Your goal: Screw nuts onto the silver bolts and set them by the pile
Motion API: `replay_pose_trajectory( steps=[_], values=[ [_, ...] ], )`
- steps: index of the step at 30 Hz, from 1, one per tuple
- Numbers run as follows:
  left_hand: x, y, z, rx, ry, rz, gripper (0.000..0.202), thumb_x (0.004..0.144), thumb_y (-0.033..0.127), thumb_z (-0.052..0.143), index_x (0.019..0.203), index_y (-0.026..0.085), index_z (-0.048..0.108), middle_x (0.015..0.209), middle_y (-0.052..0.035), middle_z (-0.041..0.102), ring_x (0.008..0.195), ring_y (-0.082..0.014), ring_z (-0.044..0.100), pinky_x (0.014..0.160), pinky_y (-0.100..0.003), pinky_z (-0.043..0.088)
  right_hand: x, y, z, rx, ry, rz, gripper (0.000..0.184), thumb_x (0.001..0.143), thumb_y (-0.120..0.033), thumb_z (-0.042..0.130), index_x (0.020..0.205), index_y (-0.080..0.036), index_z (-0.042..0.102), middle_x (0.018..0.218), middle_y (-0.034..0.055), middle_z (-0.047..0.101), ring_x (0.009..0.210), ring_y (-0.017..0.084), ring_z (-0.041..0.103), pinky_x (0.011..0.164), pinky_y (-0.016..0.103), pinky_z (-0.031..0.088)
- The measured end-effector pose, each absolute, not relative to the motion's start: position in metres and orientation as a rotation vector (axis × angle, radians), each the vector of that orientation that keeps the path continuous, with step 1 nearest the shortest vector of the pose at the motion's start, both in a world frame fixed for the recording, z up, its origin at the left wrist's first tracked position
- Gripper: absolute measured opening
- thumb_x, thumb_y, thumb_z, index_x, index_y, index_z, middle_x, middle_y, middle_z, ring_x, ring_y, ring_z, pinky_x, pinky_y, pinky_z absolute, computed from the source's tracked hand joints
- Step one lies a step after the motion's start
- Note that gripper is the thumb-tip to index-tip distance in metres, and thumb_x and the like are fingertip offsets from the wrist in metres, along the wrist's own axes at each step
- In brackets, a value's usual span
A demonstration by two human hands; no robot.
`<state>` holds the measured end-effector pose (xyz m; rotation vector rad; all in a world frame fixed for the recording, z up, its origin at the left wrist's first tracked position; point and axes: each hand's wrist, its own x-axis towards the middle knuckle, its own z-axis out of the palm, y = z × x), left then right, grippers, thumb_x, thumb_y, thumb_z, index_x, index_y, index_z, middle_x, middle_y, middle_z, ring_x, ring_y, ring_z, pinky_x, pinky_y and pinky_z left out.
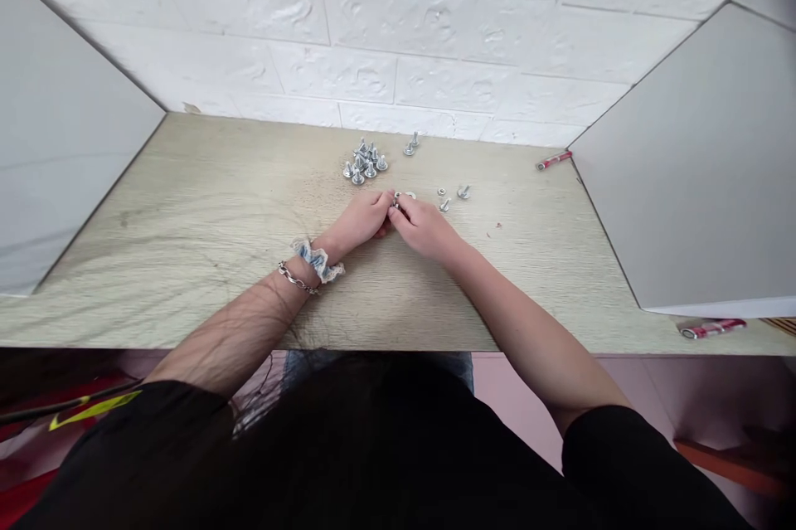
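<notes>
My left hand (366,216) and my right hand (423,225) meet above the table, fingertips pinched together around a small metal bolt (395,203). Most of that piece is hidden by the fingers. Just beyond them lies a flat washer (411,195). To the right of my right hand are a nut (441,192), a bolt (444,205) and another bolt (463,192). Behind my left hand sits a pile of several silver bolts with washers (364,162), and a pair of bolts (410,145) stands apart near the wall.
The wooden tabletop (217,215) ends at a white brick-pattern wall (366,16). Grey panels flank it, a left panel (68,132) and a right panel (696,165). A red cylinder (553,160) lies by the right panel, and a second red cylinder (712,329) near the front edge.
</notes>
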<state>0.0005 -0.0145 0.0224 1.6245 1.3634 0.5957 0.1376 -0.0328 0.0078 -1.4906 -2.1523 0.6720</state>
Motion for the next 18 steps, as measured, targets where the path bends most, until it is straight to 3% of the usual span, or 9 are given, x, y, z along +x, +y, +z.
replay_pose_trajectory(
  steps=[18],
  values=[
    [-0.0016, -0.0121, 0.0174, 1.741, 1.378, 0.556, 0.043, 0.096, 0.034, 0.031, 0.059, 0.018, 0.046, 0.050, 0.0011, 0.051, 0.049, -0.0118, 0.051, 0.053, -0.025, 0.038, 0.1384, -0.0325, 0.0083, -1.516, -2.197, 0.662, 0.024, 0.094, -0.033, 0.034, 0.087, -0.018, 0.052, 0.088, 0.0088, 0.065, 0.080, 0.021, 0.057, 0.069, 0.032, 0.039]
  ],
)
